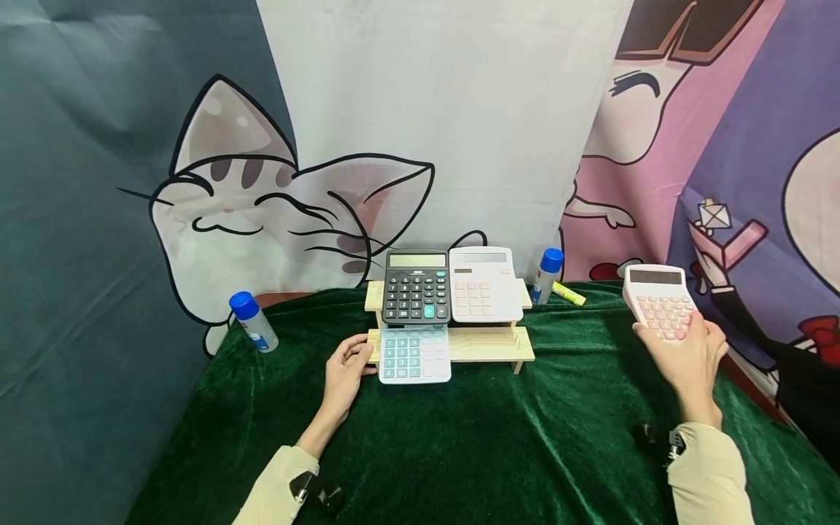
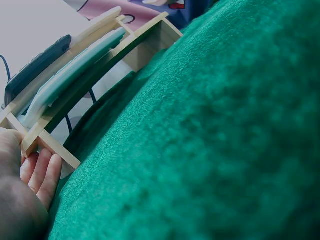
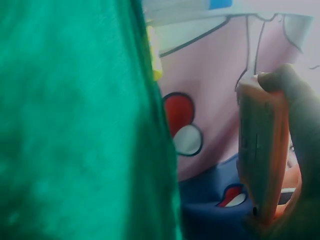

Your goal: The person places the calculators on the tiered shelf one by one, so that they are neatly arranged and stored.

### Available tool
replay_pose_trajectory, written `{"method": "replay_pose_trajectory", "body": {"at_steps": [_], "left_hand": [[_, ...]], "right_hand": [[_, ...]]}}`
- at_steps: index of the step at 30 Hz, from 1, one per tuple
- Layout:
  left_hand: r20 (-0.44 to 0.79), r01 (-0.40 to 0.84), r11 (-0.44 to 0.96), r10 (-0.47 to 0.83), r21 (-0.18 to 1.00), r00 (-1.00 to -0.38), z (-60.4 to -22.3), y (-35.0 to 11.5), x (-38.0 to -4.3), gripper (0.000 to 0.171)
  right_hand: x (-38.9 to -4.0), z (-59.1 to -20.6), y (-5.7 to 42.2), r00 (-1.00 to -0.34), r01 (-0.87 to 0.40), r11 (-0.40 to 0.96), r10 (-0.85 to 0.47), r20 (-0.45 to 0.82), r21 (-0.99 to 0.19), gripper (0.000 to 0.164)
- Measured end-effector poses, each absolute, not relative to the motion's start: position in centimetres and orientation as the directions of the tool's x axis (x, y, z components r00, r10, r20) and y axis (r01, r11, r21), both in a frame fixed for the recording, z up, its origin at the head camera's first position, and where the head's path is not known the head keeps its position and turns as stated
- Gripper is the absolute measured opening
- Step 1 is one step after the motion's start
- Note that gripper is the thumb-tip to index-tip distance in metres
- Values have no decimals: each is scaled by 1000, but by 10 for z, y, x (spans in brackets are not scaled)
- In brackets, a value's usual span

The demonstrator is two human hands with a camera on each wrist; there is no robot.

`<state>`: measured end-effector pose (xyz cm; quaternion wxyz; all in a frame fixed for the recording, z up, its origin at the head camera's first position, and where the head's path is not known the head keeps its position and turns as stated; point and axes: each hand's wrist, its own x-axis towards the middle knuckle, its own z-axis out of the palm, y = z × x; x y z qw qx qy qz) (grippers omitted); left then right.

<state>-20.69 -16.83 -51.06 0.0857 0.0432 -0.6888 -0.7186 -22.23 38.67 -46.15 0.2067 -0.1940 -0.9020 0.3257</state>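
My right hand grips a white calculator with pink keys by its lower end, up at the right in the head view. The right wrist view shows that calculator edge-on, with the thumb at one edge. My left hand pinches the left end of a two-step wooden rack, thumb above and fingers below in the left wrist view. On the lower step leans a calculator with teal and white keys. A black calculator and a white one with pale pink keys stand side by side on the upper step.
Blue-capped bottles stand on both sides, one at the left and one right of the rack. Beside the latter lies a small yellow tube. Green velvet cloth covers the table, and a printed cartoon curtain hangs behind.
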Motion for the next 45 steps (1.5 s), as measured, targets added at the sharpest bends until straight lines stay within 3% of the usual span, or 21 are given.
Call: {"method": "replay_pose_trajectory", "body": {"at_steps": [12, 22, 34, 40, 45], "left_hand": [[59, 66, -27, -193, 997, -979, -512, -169, -206, 37], [57, 64, -33, -188, 997, -980, -513, -169, -206, 36], [51, 57, -31, -177, 998, -983, -510, -169, -206, 38], [53, 58, -26, -187, 998, -981, -510, -170, -206, 37], [55, 62, -32, -181, 998, -982, -509, -169, -206, 37]], "right_hand": [[-214, -417, 350, -802, 8, 724, 417, 428, -690, 96], [-202, -388, 312, -783, -147, 743, 316, 536, -653, 101], [-196, -380, 265, -786, -410, 736, 15, 618, -538, 105], [-194, -385, 247, -797, -527, 689, -196, 572, -498, 109], [-188, -392, 233, -793, -572, 662, -294, 533, -485, 111]]}}
